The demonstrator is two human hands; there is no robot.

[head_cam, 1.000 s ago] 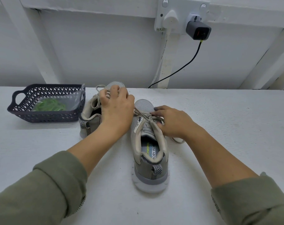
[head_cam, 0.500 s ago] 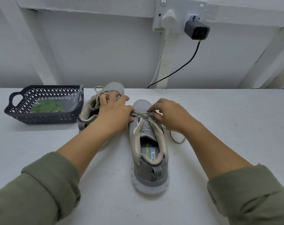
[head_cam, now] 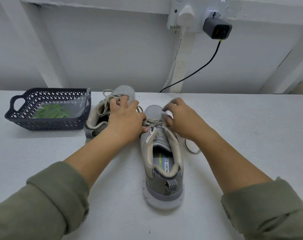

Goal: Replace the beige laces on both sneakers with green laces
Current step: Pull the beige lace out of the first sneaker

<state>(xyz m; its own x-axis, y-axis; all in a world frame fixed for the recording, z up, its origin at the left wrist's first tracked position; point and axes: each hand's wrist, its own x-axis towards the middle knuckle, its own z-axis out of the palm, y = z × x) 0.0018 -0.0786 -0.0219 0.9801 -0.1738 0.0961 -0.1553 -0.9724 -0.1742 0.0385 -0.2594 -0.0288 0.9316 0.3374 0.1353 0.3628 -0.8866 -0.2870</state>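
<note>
since the beige lace (head_cam: 154,122) looks soft & limp, grip it nr the eyelets; right hand (head_cam: 180,118) pinches it; left hand (head_cam: 126,118) lies spread, steadying the grey sneaker (head_cam: 162,185)

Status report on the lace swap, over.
Left hand spread, thumb on near sneaker. Right hand curled over its beige laces, grip blurred. Far sneaker beige-laced too; green laces bagged in basket. No obstruction seen.
</note>
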